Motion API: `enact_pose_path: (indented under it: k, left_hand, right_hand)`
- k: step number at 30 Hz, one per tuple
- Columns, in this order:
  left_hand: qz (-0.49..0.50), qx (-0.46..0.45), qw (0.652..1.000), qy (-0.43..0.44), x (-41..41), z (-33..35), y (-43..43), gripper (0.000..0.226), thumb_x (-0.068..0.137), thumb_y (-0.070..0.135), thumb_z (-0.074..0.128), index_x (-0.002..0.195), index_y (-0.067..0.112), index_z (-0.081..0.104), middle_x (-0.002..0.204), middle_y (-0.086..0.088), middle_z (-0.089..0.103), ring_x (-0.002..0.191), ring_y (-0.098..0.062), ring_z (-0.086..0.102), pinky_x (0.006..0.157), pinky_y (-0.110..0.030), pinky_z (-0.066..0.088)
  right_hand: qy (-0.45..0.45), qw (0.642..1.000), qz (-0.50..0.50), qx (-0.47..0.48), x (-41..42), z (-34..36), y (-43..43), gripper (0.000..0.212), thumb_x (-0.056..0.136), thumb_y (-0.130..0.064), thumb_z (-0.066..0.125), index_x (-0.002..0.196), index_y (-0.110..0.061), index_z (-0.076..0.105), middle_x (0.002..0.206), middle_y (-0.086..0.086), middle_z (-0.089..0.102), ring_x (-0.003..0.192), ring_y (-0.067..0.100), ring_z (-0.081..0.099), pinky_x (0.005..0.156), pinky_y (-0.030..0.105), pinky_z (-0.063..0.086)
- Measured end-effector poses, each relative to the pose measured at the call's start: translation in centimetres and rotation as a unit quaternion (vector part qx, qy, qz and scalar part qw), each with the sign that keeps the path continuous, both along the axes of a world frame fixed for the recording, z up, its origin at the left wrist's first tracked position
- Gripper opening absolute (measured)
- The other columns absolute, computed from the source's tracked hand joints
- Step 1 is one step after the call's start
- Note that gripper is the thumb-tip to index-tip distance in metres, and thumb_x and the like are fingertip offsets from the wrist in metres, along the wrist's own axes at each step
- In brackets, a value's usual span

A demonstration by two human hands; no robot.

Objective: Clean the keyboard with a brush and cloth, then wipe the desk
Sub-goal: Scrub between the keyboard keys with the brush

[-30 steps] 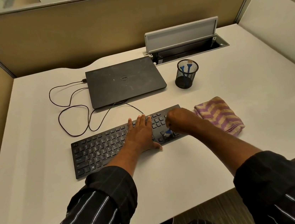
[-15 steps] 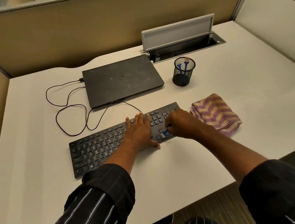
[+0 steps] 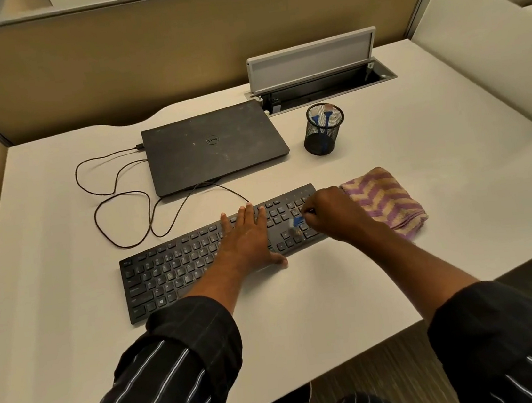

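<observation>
Keyboard (image 3: 179,269): black, flat on the white desk (image 3: 431,248), centre of the frame. Its long axis runs from lower left up to the right, with the number-pad end at the upper right and the key rows facing the person.

Left hand (image 3: 246,240): palm down over the middle keys, fingers straight and together, pointing to the top of the frame; thumb at the near edge.

Right hand (image 3: 333,216): over the right end, fingers curled round a small blue brush (image 3: 297,222). The brush sticks out leftward and down onto the keys; it is blurred, so the bristles cannot be made out.

Cloth (image 3: 385,200): purple and tan zigzag, folded, just beside the keyboard's right end.

Closed laptop (image 3: 214,147): above the keyboard. A thin cable (image 3: 117,199) loops at its left.

Mesh cup (image 3: 324,130): right of the laptop, holding blue-handled tools.
</observation>
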State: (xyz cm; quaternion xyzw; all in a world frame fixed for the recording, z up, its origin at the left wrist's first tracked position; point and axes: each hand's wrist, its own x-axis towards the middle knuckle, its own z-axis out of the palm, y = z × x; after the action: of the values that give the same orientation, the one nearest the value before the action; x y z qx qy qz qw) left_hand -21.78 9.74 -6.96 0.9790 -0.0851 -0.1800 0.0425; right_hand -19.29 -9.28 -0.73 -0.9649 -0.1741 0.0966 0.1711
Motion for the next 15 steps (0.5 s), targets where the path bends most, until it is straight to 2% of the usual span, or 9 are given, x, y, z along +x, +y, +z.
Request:
enact_pose_path:
  k: [3, 7, 11, 13, 15]
  left_hand:
    - [0.004, -0.001, 1.0, -0.003, -0.05, -0.12, -0.23, 0.128, 0.075, 0.081, 0.061, 0.16, 0.014, -0.007, 0.167, -0.017, -0.007, 0.154, -0.033, -0.007, 0.12, -0.063, -0.003]
    - [0.007, -0.01, 1.0, -0.002, -0.17, -0.01, -0.2, 0.125, 0.077, 0.079, 0.06, 0.159, 0.014, -0.008, 0.167, -0.016, -0.008, 0.154, -0.032, -0.007, 0.12, -0.063, -0.006]
    - [0.009, -0.018, 1.0, 0.003, -0.24, 0.11, -0.19, 0.124, 0.078, 0.078, 0.061, 0.16, 0.014, -0.008, 0.167, -0.016, -0.009, 0.154, -0.031, -0.008, 0.119, -0.064, -0.006]
    - [0.01, -0.016, 1.0, 0.004, -0.2, 0.08, -0.21, 0.124, 0.078, 0.078, 0.06, 0.159, 0.014, -0.008, 0.167, -0.016, -0.009, 0.154, -0.032, -0.009, 0.119, -0.064, -0.007]
    - [0.01, -0.013, 1.0, 0.007, -0.19, 0.05, -0.21, 0.124, 0.078, 0.079, 0.06, 0.159, 0.015, -0.009, 0.167, -0.016, -0.01, 0.154, -0.032, -0.009, 0.119, -0.064, -0.006]
  right_hand:
    - [0.012, 0.999, -0.016, -0.027, 0.06, 0.0, 0.72, 0.023, 0.097, -0.02, 0.054, 0.093, -0.007, 0.073, 0.084, 0.012, 0.07, 0.068, 0.018, 0.058, 0.06, 0.024, 0.039]
    - [0.053, 0.997, -0.011, -0.061, -0.19, -0.46, 0.75, 0.019, 0.09, -0.022, 0.066, 0.096, -0.005, 0.072, 0.09, 0.014, 0.071, 0.072, 0.021, 0.061, 0.064, 0.029, 0.047]
    - [0.043, 0.996, -0.005, -0.079, -0.44, -0.02, 0.32, 0.024, 0.086, -0.016, 0.068, 0.106, -0.003, 0.069, 0.102, 0.014, 0.07, 0.074, 0.02, 0.058, 0.06, 0.025, 0.042]
    - [0.04, 0.997, -0.01, -0.07, 0.02, 0.2, 0.48, 0.02, 0.087, -0.016, 0.066, 0.101, -0.002, 0.072, 0.096, 0.014, 0.071, 0.073, 0.021, 0.062, 0.055, 0.021, 0.041]
    - [0.032, 0.998, -0.012, -0.061, 0.34, 0.24, 0.66, 0.017, 0.089, -0.015, 0.063, 0.095, -0.002, 0.073, 0.088, 0.013, 0.071, 0.069, 0.02, 0.06, 0.056, 0.022, 0.042]
